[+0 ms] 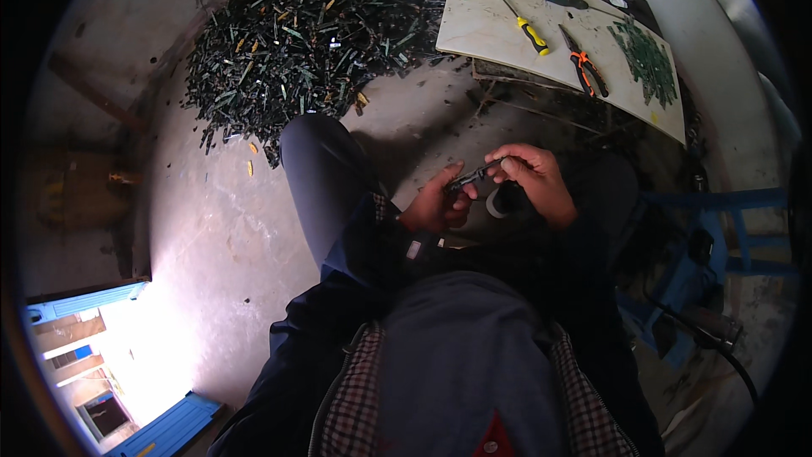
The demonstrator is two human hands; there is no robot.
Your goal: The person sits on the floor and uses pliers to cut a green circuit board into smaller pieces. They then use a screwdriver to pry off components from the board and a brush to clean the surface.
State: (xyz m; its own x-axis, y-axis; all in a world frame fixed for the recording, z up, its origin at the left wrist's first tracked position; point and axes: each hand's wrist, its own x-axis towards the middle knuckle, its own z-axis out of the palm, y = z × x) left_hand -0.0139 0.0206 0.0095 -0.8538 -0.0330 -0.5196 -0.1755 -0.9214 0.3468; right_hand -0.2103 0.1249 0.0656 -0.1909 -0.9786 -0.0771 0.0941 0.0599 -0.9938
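Note:
My left hand [438,201] is closed around one end of a small dark strip-like piece [468,178], held above my lap between my knees. Close beside it, my right hand [540,181] pinches the other end of that piece with thumb and fingertips. The piece is narrow and partly covered by my fingers, so its exact kind does not show. Just below the hands there is a dark round thing with a pale rim [497,205], half hidden by the right hand.
Ahead lies a large heap of dark and green strips [296,51]. A low pale board [478,21] at the far right bears a yellow screwdriver [533,35], orange-handled pliers [585,68] and green strips [647,66]. Blue stool-like furniture [719,201] and a black cable [744,377] are at right.

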